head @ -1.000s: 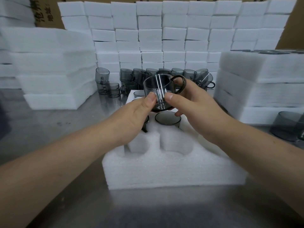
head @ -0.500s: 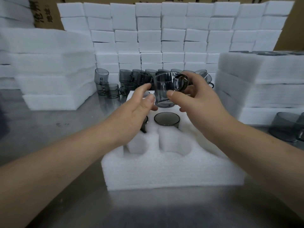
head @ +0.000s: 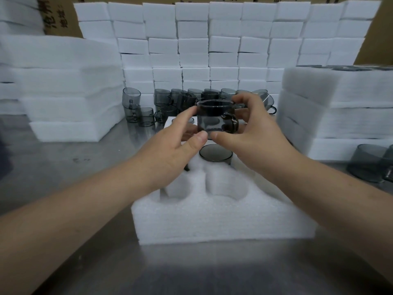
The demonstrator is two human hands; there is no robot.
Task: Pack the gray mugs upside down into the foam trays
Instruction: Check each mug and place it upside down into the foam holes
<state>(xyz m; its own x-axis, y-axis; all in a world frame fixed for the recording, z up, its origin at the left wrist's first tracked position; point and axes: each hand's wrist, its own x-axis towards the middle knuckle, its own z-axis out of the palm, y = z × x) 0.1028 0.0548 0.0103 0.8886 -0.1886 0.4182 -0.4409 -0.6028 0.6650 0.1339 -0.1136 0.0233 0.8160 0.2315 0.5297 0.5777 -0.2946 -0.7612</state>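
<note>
Steel table (head: 63,167) under everything. White foam block wall (head: 212,50) across the back, w/ foam tray stacks L (head: 63,92) and R (head: 336,103). One foam tray (head: 212,220) sits centre, near pockets (head: 225,184) facing cam. Loose gray mugs (head: 180,101) are bunched btwn tray and wall, extra mugs (head: 370,162) at far R. Left hand (head: 170,150) and right hand (head: 255,135) both grasp the held mug (head: 212,118) just above the tray's far half. Thumbs at its lower edge, fingers round the sides, handle on R side. Axis vertical; can't tell which end is up. Seated mug (head: 215,153) is directly below, base up in its pocket.
</note>
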